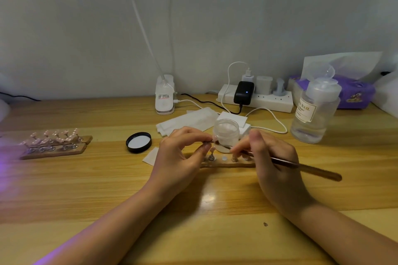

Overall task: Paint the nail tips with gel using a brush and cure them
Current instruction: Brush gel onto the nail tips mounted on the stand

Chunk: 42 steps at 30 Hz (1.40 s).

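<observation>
My left hand [183,153] pinches a small nail-tip stand [209,141] just above a wooden holder strip [228,164] that carries other nail tips on stands. My right hand [273,157] grips a brown brush [305,168], whose tip points left to the held nail tip in front of an open clear gel jar [226,134]. The jar's black lid [139,142] lies upside down to the left. Two more wooden strips with pink nail tips [53,142] sit at the far left.
White wipes [189,121] lie behind the jar. A clear pump bottle [314,112] stands at the right, with a purple tissue pack [355,94] behind it. A power strip with plugs [256,97] and a white lamp base [164,97] sit by the wall. Purple light glows at the left edge.
</observation>
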Each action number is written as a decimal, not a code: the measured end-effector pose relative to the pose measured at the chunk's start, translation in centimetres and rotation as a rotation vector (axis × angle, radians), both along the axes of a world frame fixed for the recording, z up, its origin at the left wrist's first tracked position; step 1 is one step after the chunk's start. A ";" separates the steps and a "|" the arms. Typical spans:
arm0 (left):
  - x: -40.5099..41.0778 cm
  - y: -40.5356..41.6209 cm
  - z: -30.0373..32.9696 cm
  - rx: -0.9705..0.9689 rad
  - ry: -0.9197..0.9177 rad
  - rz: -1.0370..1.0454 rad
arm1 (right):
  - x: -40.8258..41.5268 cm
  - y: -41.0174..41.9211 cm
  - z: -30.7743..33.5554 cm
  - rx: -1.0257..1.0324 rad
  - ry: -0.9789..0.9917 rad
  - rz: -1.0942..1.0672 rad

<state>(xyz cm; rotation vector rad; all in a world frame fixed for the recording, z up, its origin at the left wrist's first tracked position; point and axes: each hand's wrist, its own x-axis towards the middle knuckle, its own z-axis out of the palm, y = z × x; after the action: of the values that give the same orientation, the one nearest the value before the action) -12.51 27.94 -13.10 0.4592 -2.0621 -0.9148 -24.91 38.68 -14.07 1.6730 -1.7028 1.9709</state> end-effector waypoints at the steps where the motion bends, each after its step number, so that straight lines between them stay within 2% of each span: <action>1: 0.0 0.0 0.0 0.002 -0.004 -0.002 | 0.0 0.1 0.0 -0.008 -0.033 -0.006; 3: 0.0 -0.1 -0.1 0.012 -0.006 -0.006 | 0.0 0.2 0.0 -0.027 -0.042 -0.030; 8: 0.0 0.0 0.0 0.012 0.007 -0.003 | 0.0 -0.2 0.2 0.003 0.094 -0.008; 15: 0.0 0.1 0.1 0.013 0.002 -0.001 | -0.1 0.1 0.0 -0.022 -0.017 -0.050; 20: 0.0 0.2 0.1 0.026 0.004 0.003 | 0.0 -0.2 0.3 0.006 0.113 -0.023; 25: 0.0 0.2 0.1 0.030 -0.006 -0.007 | -0.1 0.1 0.0 0.001 -0.018 -0.080; 31: -0.1 0.2 0.2 0.030 -0.009 -0.009 | 0.2 -0.2 0.5 0.016 0.097 -0.044; 37: 0.0 0.1 0.1 0.032 -0.007 -0.013 | -0.2 0.1 -0.1 -0.001 -0.066 -0.046; 42: 0.0 0.1 0.1 0.036 0.006 -0.034 | 0.1 -0.1 0.2 -0.003 0.008 -0.015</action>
<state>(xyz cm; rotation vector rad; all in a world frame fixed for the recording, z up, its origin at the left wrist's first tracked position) -12.55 28.02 -13.01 0.4410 -2.0571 -0.9735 -24.86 38.57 -13.85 1.6606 -1.7037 1.9563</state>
